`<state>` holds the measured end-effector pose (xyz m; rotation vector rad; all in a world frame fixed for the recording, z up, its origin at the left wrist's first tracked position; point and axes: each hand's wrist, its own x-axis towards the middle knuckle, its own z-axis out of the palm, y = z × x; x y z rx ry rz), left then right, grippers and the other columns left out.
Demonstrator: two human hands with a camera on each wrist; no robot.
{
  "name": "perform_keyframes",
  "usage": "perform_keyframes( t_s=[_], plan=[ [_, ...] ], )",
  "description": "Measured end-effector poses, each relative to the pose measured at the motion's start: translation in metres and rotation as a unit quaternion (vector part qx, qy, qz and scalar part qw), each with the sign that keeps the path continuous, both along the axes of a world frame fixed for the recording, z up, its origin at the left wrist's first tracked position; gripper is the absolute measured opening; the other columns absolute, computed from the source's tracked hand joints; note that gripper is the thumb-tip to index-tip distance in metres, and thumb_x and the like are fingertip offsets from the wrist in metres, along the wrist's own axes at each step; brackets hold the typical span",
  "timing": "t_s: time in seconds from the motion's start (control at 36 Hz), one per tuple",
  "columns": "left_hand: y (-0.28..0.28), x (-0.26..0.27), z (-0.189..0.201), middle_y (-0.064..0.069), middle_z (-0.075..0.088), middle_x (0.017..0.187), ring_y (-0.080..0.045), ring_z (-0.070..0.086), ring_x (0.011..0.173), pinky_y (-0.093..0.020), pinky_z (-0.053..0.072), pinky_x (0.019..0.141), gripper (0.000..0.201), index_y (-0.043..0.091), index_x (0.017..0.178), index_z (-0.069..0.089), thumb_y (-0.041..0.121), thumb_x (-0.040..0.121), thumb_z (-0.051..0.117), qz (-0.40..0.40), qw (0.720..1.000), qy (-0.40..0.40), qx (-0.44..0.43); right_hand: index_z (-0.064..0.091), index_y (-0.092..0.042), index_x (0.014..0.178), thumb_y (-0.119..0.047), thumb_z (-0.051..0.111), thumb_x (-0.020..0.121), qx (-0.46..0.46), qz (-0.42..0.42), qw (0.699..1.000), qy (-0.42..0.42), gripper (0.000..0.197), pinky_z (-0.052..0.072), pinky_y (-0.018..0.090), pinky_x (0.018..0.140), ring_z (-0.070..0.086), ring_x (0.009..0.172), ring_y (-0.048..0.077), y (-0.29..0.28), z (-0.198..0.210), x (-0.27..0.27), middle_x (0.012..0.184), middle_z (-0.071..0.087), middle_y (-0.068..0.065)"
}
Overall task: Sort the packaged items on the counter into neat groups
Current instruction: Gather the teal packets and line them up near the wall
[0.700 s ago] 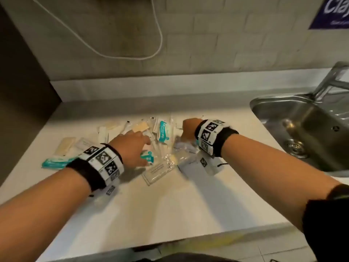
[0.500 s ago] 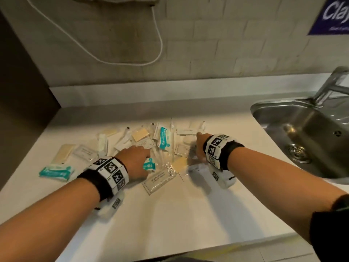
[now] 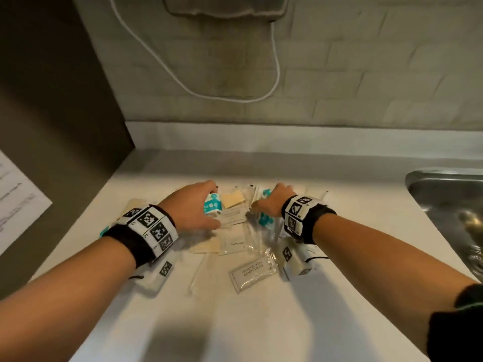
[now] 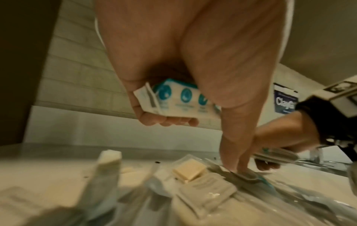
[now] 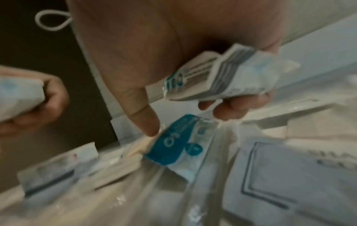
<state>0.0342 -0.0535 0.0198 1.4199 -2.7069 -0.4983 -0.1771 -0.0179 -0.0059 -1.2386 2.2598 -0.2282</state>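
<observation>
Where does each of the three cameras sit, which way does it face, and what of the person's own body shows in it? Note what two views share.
Head: on the head, facing forward and down at the counter; both forearms, left hand and right hand show.
Left wrist: under the left wrist, looking along the palm at its teal packet; the right hand appears too.
Right wrist: under the right wrist, looking at its packets.
Shared: head and left wrist both show the soap.

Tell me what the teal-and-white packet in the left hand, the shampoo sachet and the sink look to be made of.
Teal-and-white packet: likely printed plastic film or coated paper, with a crimped end seal.
Shampoo sachet: clear glossy plastic film, crinkled and glinting.
Sink: brushed stainless steel, by its grey sheen.
</observation>
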Motion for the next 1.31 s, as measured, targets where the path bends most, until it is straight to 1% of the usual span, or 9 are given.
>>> perform_keyframes(
  t_s=[0.14, 0.25, 0.33, 0.5, 0.58, 0.67, 0.89, 1.11, 1.31],
  plan=[
    [-0.011, 0.039, 0.006, 0.006, 0.058, 0.11, -0.015, 0.054, 0.091, -0.029, 0.045, 0.077, 0.059, 0.027, 0.12, 0.051, 0.044, 0.069, 0.076, 0.066, 0.997, -0.034, -0.025, 0.057, -0.005, 0.115, -0.044, 0.072, 0.078, 0.003, 0.024, 1.0, 0.01, 0.055, 0.052, 0.031, 0.068, 0.062, 0.08, 0.024, -0.014, -0.004, 0.006, 0.089, 0.063, 0.005],
    [-0.016, 0.069, 0.013, 0.001, 0.057, 0.123, -0.021, 0.056, 0.105, -0.03, 0.045, 0.086, 0.07, 0.022, 0.13, 0.05, 0.044, 0.07, 0.078, 0.112, 0.992, -0.047, -0.03, 0.059, -0.006, 0.101, -0.04, 0.077, 0.075, 0.016, 0.05, 0.999, -0.006, 0.047, 0.056, 0.032, 0.073, 0.067, 0.086, 0.023, -0.021, 0.001, 0.008, 0.094, 0.068, 0.008],
    [-0.019, 0.092, 0.021, -0.004, 0.056, 0.129, -0.023, 0.056, 0.112, -0.029, 0.043, 0.087, 0.071, 0.017, 0.137, 0.047, 0.039, 0.076, 0.077, 0.151, 0.985, -0.071, -0.032, 0.057, -0.005, 0.111, -0.047, 0.07, 0.08, -0.012, 0.078, 0.997, 0.017, 0.053, 0.05, 0.027, 0.062, 0.065, 0.084, 0.021, -0.025, 0.008, 0.01, 0.099, 0.067, 0.009],
    [-0.027, 0.14, 0.021, 0.004, 0.062, 0.11, -0.015, 0.061, 0.091, -0.021, 0.048, 0.068, 0.05, 0.024, 0.115, 0.06, 0.028, 0.071, 0.083, 0.16, 0.979, -0.116, 0.046, 0.045, -0.008, 0.125, -0.041, 0.079, 0.073, -0.075, 0.117, 0.99, -0.011, 0.07, 0.048, 0.031, 0.072, 0.057, 0.087, 0.023, -0.036, 0.03, 0.039, 0.105, 0.06, 0.007],
    [-0.029, 0.154, 0.007, 0.008, 0.059, 0.115, -0.011, 0.06, 0.097, -0.022, 0.05, 0.08, 0.054, 0.03, 0.116, 0.058, 0.024, 0.069, 0.084, 0.138, 0.978, -0.138, 0.076, 0.042, -0.008, 0.131, -0.041, 0.08, 0.071, -0.095, 0.157, 0.983, -0.01, 0.078, 0.045, 0.03, 0.075, 0.052, 0.089, 0.021, -0.046, 0.038, 0.063, 0.115, 0.059, 0.009],
    [-0.031, 0.16, -0.01, 0.007, 0.062, 0.113, -0.013, 0.063, 0.099, -0.029, 0.054, 0.087, 0.049, 0.027, 0.112, 0.061, 0.03, 0.067, 0.081, 0.114, 0.977, -0.168, 0.071, 0.045, -0.01, 0.129, -0.04, 0.081, 0.07, -0.111, 0.179, 0.977, -0.02, 0.076, 0.044, 0.029, 0.073, 0.054, 0.089, 0.021, -0.055, 0.043, 0.086, 0.102, 0.055, 0.003],
    [-0.055, 0.182, -0.027, 0.014, 0.053, 0.092, -0.008, 0.059, 0.083, -0.034, 0.056, 0.076, 0.035, 0.037, 0.081, 0.051, 0.046, 0.055, 0.073, 0.096, 0.985, -0.136, 0.05, 0.046, -0.01, 0.124, -0.03, 0.08, 0.073, -0.101, 0.202, 0.973, -0.045, 0.065, 0.045, 0.021, 0.057, 0.058, 0.08, 0.016, -0.06, 0.043, 0.126, 0.101, 0.06, 0.004],
    [-0.055, 0.185, -0.036, 0.009, 0.053, 0.107, -0.011, 0.058, 0.09, -0.024, 0.05, 0.074, 0.049, 0.029, 0.108, 0.053, 0.032, 0.067, 0.079, 0.034, 0.995, -0.089, 0.043, 0.044, -0.01, 0.129, -0.03, 0.079, 0.074, -0.103, 0.212, 0.971, -0.036, 0.068, 0.045, 0.021, 0.059, 0.057, 0.081, 0.015, -0.065, 0.04, 0.164, 0.1, 0.056, 0.002],
    [-0.062, 0.193, -0.041, 0.008, 0.048, 0.107, -0.011, 0.051, 0.098, -0.032, 0.053, 0.085, 0.056, 0.028, 0.115, 0.054, 0.039, 0.066, 0.08, 0.005, 0.994, -0.11, 0.027, 0.043, -0.01, 0.13, -0.032, 0.081, 0.073, -0.106, 0.235, 0.966, -0.027, 0.071, 0.045, 0.023, 0.061, 0.058, 0.084, 0.018, -0.069, 0.04, 0.177, 0.099, 0.055, 0.001]
  ],
)
